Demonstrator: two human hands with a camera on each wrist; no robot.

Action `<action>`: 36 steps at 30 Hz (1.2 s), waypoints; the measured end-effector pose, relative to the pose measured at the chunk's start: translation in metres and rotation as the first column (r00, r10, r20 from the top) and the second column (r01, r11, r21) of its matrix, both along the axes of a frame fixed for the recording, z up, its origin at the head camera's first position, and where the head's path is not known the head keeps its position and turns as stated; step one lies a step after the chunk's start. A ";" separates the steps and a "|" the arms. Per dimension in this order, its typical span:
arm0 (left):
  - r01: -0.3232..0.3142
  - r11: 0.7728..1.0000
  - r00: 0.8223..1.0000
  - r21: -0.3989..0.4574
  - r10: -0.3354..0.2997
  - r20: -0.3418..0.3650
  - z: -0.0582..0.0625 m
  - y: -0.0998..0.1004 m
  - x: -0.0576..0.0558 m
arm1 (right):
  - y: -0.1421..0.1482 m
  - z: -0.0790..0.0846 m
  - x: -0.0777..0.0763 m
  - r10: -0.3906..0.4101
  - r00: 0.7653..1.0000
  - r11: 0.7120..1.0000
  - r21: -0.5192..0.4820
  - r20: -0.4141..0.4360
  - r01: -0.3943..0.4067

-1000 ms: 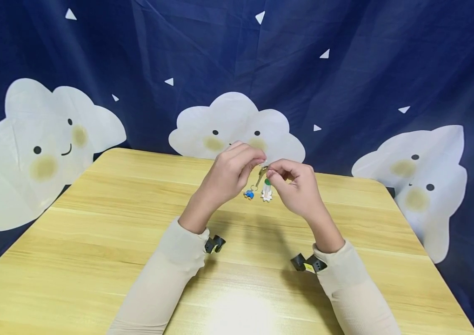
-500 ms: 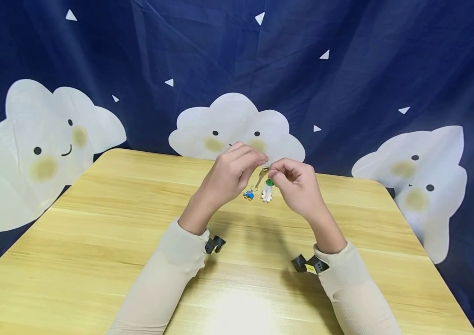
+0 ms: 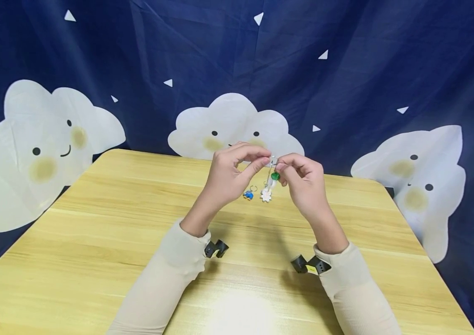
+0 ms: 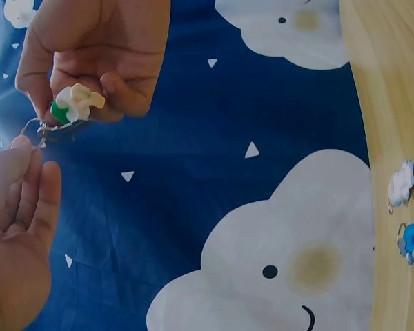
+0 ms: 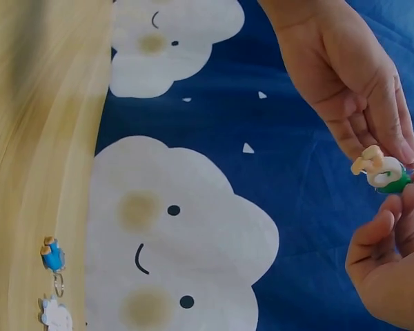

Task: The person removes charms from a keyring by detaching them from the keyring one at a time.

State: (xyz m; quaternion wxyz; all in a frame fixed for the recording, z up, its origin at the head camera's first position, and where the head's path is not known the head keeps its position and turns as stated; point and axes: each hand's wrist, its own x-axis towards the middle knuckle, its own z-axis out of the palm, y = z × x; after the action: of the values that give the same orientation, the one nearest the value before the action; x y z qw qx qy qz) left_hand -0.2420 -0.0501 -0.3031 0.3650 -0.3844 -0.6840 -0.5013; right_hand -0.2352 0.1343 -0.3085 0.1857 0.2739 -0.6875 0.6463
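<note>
Both hands are raised over the far half of the table and meet at a keychain with a small green, white and cream figure (image 4: pixel 74 103). My left hand (image 3: pixel 232 172) pinches its thin metal ring (image 4: pixel 32 127) between thumb and fingertips. Opposite it, my right hand (image 3: pixel 303 184) pinches the keychain where the ring meets a short chain (image 4: pixel 67 126). The figure hangs just below the fingertips in the head view, its green part (image 3: pixel 276 176) uppermost. Beneath, on the table, lie a white flower-shaped charm (image 3: pixel 266 195) and a blue charm (image 3: pixel 248 195) with a metal ring.
The wooden table (image 3: pixel 107 260) ends at a rounded far edge, close behind the hands. A dark blue curtain (image 3: pixel 345 93) with white clouds surrounds it. Each wrist carries a small black camera, the left camera (image 3: pixel 216 248) and the right camera (image 3: pixel 310 265).
Both hands have shifted slightly right, taking the keychain along. The left thumb has come into clearer view, and the green figure hangs farther right. The charms on the table have stayed put.
</note>
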 end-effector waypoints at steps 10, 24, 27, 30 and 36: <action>-0.070 0.997 0.984 -0.031 0.064 -0.167 -0.001 0.004 -0.001 | 0.000 0.000 0.001 0.004 1.000 1.000 0.003 -0.001 -0.004; -0.151 0.983 0.943 -0.108 0.111 -0.315 -0.004 0.000 -0.006 | -0.002 -0.002 0.001 0.022 1.000 0.999 0.045 -0.016 -0.021; -0.166 0.979 0.937 -0.116 0.119 -0.328 -0.005 -0.001 -0.006 | -0.002 -0.002 0.001 0.026 0.999 0.998 0.051 -0.018 -0.025; -0.178 0.975 0.932 -0.130 0.124 -0.341 -0.006 -0.001 -0.006 | -0.002 -0.002 0.001 0.028 0.999 0.998 0.054 -0.019 -0.027; -0.208 0.964 0.916 -0.163 0.134 -0.379 -0.006 -0.001 -0.007 | -0.001 -0.002 0.001 0.020 1.000 0.998 0.066 -0.011 -0.019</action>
State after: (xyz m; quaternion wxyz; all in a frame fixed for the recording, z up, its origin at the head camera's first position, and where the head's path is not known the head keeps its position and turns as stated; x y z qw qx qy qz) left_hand -0.2488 -0.0512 -0.3090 0.4878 -0.4438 -0.6822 -0.3158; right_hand -0.2342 0.1332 -0.3101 0.1742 0.2904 -0.7048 0.6233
